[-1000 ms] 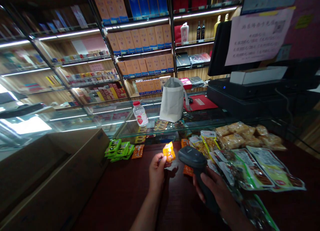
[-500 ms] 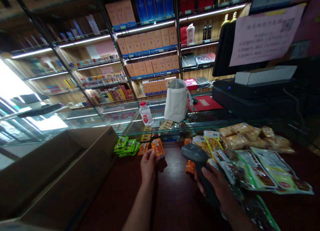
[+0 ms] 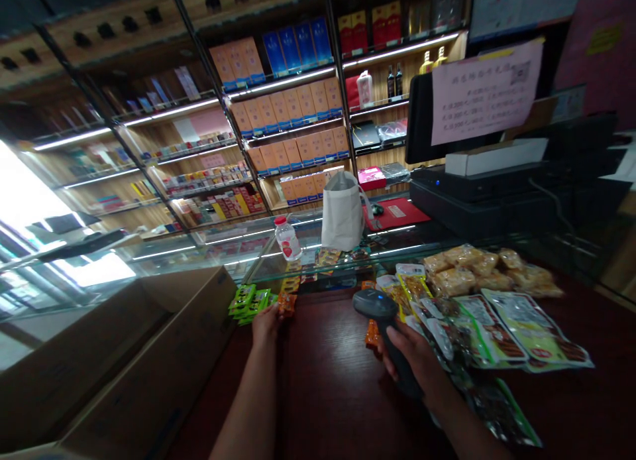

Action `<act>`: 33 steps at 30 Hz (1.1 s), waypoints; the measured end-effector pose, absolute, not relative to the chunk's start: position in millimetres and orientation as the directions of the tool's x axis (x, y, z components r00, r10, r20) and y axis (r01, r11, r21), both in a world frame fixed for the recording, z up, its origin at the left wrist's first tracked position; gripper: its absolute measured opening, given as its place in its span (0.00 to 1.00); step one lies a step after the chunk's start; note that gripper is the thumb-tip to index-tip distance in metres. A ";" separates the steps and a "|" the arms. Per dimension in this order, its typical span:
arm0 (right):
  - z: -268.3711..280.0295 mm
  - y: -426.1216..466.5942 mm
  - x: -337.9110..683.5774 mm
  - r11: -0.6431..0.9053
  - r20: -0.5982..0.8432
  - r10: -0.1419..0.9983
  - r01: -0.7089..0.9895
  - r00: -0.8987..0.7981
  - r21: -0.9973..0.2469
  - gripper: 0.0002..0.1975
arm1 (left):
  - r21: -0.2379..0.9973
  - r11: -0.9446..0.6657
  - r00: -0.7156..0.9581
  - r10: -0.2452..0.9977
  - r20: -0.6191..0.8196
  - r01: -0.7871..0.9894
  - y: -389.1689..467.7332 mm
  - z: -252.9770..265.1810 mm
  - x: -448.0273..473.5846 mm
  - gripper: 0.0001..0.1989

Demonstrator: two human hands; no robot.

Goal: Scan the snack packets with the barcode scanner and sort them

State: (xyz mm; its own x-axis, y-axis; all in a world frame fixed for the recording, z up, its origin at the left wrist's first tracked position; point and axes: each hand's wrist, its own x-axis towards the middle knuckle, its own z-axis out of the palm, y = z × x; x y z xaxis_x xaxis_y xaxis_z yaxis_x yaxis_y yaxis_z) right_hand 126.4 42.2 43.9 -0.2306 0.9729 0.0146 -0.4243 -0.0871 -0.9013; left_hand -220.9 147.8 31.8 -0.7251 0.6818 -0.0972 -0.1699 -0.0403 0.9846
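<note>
My left hand [image 3: 266, 325] is closed on an orange snack packet [image 3: 287, 304] low over the dark wooden counter [image 3: 318, 387]. Right beside it lies a pile of green snack packets [image 3: 248, 302]. My right hand [image 3: 410, 354] is wrapped round the handle of a black barcode scanner [image 3: 376, 305], whose head points left and away from me with a small blue light on top. Partly hidden behind the scanner are more orange packets [image 3: 371, 334]. To its right, several clear and yellow snack bags [image 3: 413, 285] lie in a heap.
An open cardboard box [image 3: 163, 354] stands at the left. Wrapped bread pieces [image 3: 460, 281] and flat snack packs [image 3: 539, 334] cover the right side. Behind, a glass display counter holds a red-capped bottle [image 3: 287, 240], a white bag [image 3: 342, 215] and a monitor [image 3: 420, 118].
My left hand has moved left with the orange packet, bringing it down next to the green pile. The scanner remains in my right hand. The camera view has shifted slightly.
</note>
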 end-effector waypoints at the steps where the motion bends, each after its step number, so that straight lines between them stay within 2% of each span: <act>1: 43.2 42.7 126.4 -0.089 0.013 0.972 -0.421 -0.233 -0.903 0.24 | 0.980 -0.006 -0.726 0.672 -0.144 -0.200 147.3 31.8 -220.5 0.14; 4: 41.0 44.1 125.8 -0.087 0.016 0.972 -0.422 -0.234 -0.903 0.23 | 0.957 0.052 -0.723 0.644 -0.251 -0.286 143.1 33.4 -217.9 0.11; 7: 39.8 45.2 125.0 -0.086 0.015 0.973 -0.426 -0.229 -0.901 0.24 | 0.949 0.022 -0.733 0.630 -0.257 -0.314 137.8 36.0 -213.3 0.03; 8: 39.9 45.3 125.0 -0.086 0.015 0.974 -0.427 -0.227 -0.900 0.24 | 0.949 0.004 -0.739 0.626 -0.248 -0.315 136.1 36.8 -211.4 0.00; 12: 43.0 43.8 126.7 -0.077 0.025 0.976 -0.448 -0.217 -0.891 0.22 | 0.957 -0.067 -0.771 0.610 -0.184 -0.281 128.1 39.4 -205.0 0.08; 18: 51.6 43.5 132.1 -0.027 0.057 0.987 -0.508 -0.148 -0.861 0.21 | 0.989 -0.101 -0.789 0.614 -0.022 -0.107 110.9 36.0 -188.1 0.04; 21: 57.8 45.6 137.9 0.013 0.073 0.994 -0.543 -0.088 -0.840 0.21 | 0.998 -0.057 -0.680 0.732 0.049 0.010 107.4 27.3 -152.9 0.12; 25: 67.8 47.7 149.0 0.067 0.084 0.996 -0.576 -0.003 -0.815 0.21 | 0.985 0.017 -0.396 0.917 0.054 0.174 105.8 15.1 -84.7 0.17; 30: 86.8 46.0 164.2 0.101 0.113 0.993 -0.593 0.017 -0.799 0.21 | 0.922 -0.020 -0.218 0.969 0.113 0.387 101.3 13.9 -28.6 0.14; 33: 105.8 42.9 170.8 0.105 0.144 0.989 -0.584 -0.021 -0.805 0.20 | 0.820 -0.083 -0.174 0.961 0.217 0.566 98.7 17.9 -16.2 0.17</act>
State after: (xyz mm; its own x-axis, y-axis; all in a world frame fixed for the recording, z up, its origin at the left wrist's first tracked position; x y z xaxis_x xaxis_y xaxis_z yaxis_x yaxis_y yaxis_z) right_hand 170.8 42.9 105.8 -0.0208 0.9893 0.1443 -0.5843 0.1051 -0.8047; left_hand -16.2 98.7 17.9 -0.1737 0.9607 0.2167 0.5665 -0.0826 0.8199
